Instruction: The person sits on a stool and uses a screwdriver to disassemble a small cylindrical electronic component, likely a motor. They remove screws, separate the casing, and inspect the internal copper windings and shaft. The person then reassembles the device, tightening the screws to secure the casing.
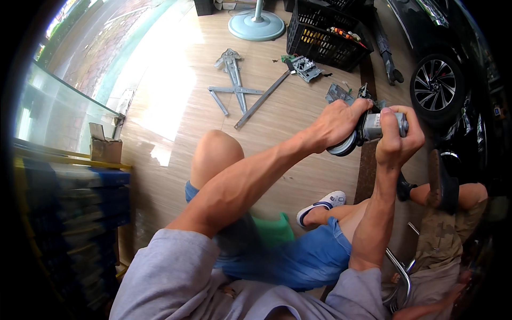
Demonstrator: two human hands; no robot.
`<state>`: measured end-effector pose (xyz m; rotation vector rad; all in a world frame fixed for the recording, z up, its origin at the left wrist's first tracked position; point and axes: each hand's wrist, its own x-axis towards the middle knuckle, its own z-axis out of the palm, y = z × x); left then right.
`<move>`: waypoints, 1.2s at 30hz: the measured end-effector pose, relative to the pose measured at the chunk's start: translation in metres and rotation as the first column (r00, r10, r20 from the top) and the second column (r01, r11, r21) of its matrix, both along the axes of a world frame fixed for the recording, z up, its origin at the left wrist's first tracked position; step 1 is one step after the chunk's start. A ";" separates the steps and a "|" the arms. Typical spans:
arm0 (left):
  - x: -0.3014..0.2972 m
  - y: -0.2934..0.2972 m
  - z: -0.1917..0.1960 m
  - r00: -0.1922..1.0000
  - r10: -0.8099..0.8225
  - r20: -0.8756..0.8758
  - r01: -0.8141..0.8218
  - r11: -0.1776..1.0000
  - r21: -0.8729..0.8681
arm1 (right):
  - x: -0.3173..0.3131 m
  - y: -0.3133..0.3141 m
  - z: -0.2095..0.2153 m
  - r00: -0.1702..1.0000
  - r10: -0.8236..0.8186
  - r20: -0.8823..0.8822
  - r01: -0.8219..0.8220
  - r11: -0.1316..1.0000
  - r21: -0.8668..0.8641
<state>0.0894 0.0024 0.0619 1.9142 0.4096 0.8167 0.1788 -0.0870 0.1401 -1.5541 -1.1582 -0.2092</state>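
Both my hands are closed on a grey motor, which has a cylindrical body and a round, disc-like housing at its lower left. My left hand grips the housing end from the left, its fingers partly hidden. Wrapped around the cylindrical end from the right is my right hand, thumb lying along the body. The motor is held up above the floor. Just beyond it, grey metal parts show, partly covered by my hands.
A scissor-shaped metal window regulator lies on the tiled floor, near metal scraps. Behind are a black crate and a round stand base. Right: a car wheel and another person's leg. Stacked boxes stand left.
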 end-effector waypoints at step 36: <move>0.000 0.001 0.011 0.996 -0.060 -0.067 0.047 0.982 -0.184 | 0.003 -0.006 -0.007 0.929 -0.171 0.329 0.143 0.984 0.109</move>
